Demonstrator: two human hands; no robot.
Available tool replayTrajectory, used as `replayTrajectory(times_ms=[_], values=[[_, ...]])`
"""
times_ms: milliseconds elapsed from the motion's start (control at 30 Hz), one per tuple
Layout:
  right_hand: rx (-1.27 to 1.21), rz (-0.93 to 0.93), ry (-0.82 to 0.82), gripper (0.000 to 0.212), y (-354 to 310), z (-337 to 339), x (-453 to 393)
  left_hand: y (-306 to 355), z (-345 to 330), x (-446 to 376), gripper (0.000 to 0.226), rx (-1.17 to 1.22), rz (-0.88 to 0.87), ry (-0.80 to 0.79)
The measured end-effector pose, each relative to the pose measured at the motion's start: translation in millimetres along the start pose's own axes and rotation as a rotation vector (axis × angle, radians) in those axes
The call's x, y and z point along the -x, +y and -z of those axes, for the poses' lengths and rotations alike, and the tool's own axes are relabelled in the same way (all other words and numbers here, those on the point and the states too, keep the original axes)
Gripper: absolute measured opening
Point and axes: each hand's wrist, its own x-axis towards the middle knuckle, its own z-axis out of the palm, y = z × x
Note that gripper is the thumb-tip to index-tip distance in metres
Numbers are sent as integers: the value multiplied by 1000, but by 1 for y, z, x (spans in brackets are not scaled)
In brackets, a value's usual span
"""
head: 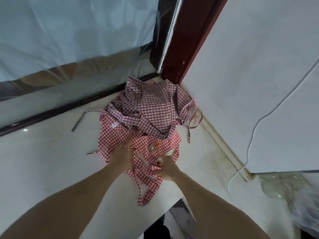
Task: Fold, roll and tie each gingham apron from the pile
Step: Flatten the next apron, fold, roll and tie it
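A pile of gingham aprons lies on the pale floor in the corner. On top and farther back is a dark red and white checked apron [151, 107], crumpled, with ties trailing right. Nearer to me lies a bright red checked apron [120, 137] with an orange label and loose straps. My left hand [121, 156] rests on this red apron with fingers spread flat. My right hand [166, 167] grips a bunched fold of the same apron near its straps; blur hides the fingertips.
A white wall [250, 83] runs along the right, with a white cable [259, 121] hanging down it to the floor. A dark red door frame [183, 49] stands in the corner. Plastic sheeting [69, 40] covers the left side above a dark sill. A loose strap [81, 118] lies left.
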Motion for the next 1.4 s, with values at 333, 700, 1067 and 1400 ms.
replayTrajectory(times_ms=[333, 700, 1067, 1400], values=[[-659, -297, 436, 28, -34, 42, -61, -26, 11, 14, 52, 222, 23, -225], [-1226, 193, 295, 27, -128, 137, 32, 32, 51, 16, 112, 445, -37, -35], [-1058, 706, 195, 27, -195, 184, 220, 125, 200, 110, 54, 581, -583, 499], [-814, 895, 552, 9, -176, 189, 344, 175, 285, 240, 21, 693, -755, 471]])
